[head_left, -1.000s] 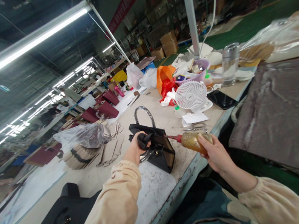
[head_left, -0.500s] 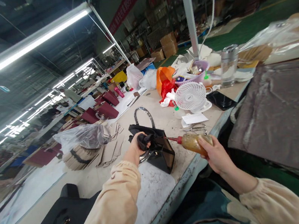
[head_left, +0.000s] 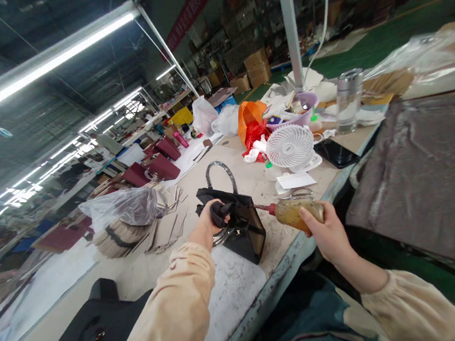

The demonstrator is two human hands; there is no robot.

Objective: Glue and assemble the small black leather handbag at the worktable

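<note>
A small black handbag [head_left: 244, 237] stands on the table in front of me, one wrapped handle [head_left: 218, 166] arching up behind it. My left hand [head_left: 213, 218] is closed on bunched black fabric [head_left: 220, 212] at the bag's top. My right hand [head_left: 325, 230] is wrapped round a glue bottle [head_left: 296, 212] of yellowish-brown content, held nearly level. Its thin red nozzle [head_left: 266, 208] points left, with the tip at the bag's upper edge; whether it touches I cannot tell.
Beyond the bottle lie scissors [head_left: 299, 194], a white fan [head_left: 291, 147] and a phone [head_left: 335, 152]. Grey-brown card pieces [head_left: 167, 230] and a clear plastic bag [head_left: 124, 208] are to the left. A larger black bag [head_left: 90, 339] lies at lower left. The table's edge [head_left: 269, 288] runs diagonally before me.
The glue bottle in my right hand has shifted very slightly, its nozzle tip still by the bag's edge. My left hand and the handbag have barely moved.
</note>
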